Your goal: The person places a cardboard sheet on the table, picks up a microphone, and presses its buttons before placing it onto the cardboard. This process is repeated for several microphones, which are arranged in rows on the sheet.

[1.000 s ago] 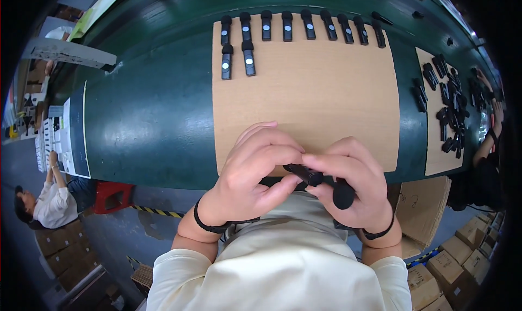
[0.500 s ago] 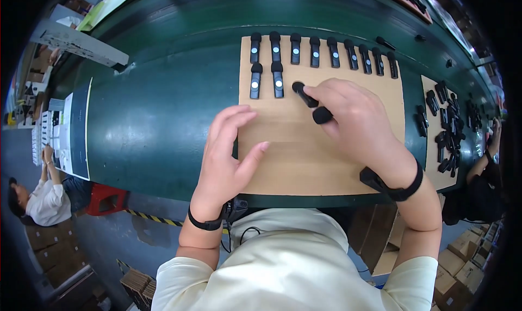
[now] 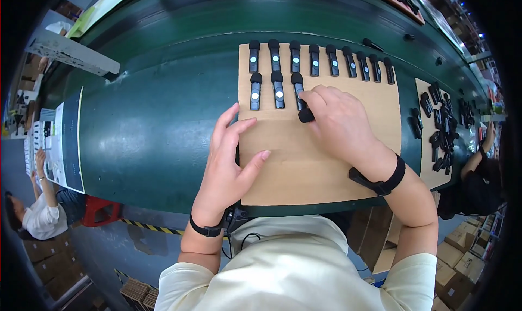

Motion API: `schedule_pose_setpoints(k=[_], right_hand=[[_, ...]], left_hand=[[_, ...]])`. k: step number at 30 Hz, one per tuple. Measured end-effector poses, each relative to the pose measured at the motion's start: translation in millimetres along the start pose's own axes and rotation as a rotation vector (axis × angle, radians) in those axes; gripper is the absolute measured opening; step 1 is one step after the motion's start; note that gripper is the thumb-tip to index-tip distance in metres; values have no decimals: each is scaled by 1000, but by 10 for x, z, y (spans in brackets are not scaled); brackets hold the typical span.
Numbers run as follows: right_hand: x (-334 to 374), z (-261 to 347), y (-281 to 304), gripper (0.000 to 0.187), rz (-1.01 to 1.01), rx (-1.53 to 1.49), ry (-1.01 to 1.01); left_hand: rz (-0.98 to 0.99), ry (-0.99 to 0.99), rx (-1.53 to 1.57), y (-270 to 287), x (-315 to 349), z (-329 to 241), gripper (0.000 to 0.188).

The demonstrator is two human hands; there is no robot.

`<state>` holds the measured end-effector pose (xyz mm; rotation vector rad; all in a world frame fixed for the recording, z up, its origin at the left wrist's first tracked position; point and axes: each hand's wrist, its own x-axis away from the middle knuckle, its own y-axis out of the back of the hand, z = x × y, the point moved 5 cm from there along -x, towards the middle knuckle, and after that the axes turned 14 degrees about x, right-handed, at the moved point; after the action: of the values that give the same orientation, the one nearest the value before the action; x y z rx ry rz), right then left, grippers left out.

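Note:
Small black microphones with round foam tops and pale round dots lie on a brown cardboard sheet (image 3: 326, 170). Several form the back row, among them a microphone (image 3: 274, 58) near its left end. Two more in the second row are a left microphone (image 3: 255, 95) and a right microphone (image 3: 279, 93). My right hand (image 3: 343, 121) pinches a third microphone (image 3: 297, 85), upright in line beside them. A second black foam top (image 3: 306, 115) sticks out from under the same hand; its body is hidden. My left hand (image 3: 225, 159) hovers over the sheet's left edge, fingers apart, holding nothing.
On the right, a second cardboard sheet (image 3: 432, 172) bears a heap of black microphones (image 3: 443, 129). Loose black pieces lie behind my sheet on the green table (image 3: 157, 121). A grey post (image 3: 73, 53) stands at the left; people sit at both sides.
My right hand has moved left, and the tilted microphone in its fingers now stands straight in the second row. My left hand stays open, barely moved. The view has shifted slightly.

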<state>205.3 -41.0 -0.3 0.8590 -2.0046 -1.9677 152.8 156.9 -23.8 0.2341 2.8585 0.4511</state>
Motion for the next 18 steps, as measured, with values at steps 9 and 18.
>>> schedule_pose_setpoints(k=[9,18], right_hand=[[140,247,433,43,10,-267,-36],[589,276,670,39,95,-949,-209]], left_hand=[[72,-261,-109,-44,26,-564,51],[101,-366,162,-142,85,-651,37]])
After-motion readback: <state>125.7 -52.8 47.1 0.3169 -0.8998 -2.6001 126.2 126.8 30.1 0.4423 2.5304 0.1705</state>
